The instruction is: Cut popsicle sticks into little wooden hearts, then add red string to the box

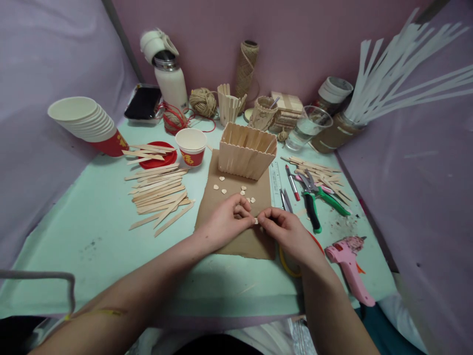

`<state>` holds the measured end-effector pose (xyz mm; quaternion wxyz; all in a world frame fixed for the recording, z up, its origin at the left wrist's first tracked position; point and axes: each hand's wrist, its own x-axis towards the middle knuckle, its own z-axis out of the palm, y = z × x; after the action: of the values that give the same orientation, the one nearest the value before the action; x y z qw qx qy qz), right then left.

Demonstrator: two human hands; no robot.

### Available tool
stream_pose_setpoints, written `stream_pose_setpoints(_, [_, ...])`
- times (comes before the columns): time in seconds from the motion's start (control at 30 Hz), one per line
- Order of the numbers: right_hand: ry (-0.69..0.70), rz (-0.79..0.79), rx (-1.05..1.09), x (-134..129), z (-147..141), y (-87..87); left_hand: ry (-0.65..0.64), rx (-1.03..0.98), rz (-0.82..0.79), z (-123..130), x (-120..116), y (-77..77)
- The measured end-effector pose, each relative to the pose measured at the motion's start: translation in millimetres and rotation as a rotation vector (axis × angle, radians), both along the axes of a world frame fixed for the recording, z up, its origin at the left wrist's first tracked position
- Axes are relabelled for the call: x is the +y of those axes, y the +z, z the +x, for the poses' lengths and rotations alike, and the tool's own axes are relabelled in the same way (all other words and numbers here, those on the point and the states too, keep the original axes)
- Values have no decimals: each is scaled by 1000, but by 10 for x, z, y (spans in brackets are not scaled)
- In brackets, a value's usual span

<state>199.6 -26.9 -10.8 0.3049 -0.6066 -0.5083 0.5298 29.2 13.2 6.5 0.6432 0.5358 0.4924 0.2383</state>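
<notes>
Over the brown cardboard sheet, my left hand and my right hand meet at their fingertips. Between them they pinch a small pale wooden piece. Several similar small wooden pieces lie scattered on the cardboard just beyond my fingers. A box made of wooden sticks stands upright at the far end of the sheet. Scissors lie partly under my right hand, their handles mostly hidden by it.
Wooden sticks lie at the left, near paper cups. Green-handled pruners, a marker and a pink glue gun lie at the right. A bottle, twine and a clear water cup stand behind.
</notes>
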Motion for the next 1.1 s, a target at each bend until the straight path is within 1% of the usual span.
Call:
stream_pose_setpoints(0.17, [1, 12, -29, -2, -6, 18, -6, 16, 3, -5, -5, 1])
stream_pose_setpoints(0.4, [2, 32, -59, -7, -14, 21, -24, 38, 90, -9, -24, -54])
stream_pose_setpoints(0.6, [-8, 33, -61, -5, -21, 23, -29, 28, 125, -14, -30, -70])
stream_pose_setpoints(0.77, [-33, 37, -57, -2, -36, 51, -25, 19, 163, -14, -33, -55])
stream_pose_setpoints(0.93, [-64, 27, -45, 6, -51, 85, -12, -16, 146, -1, -39, -22])
stream_pose_setpoints(1.1, [-110, 42, -4, -2, -62, 98, 12, -56, 158, 9, -46, -36])
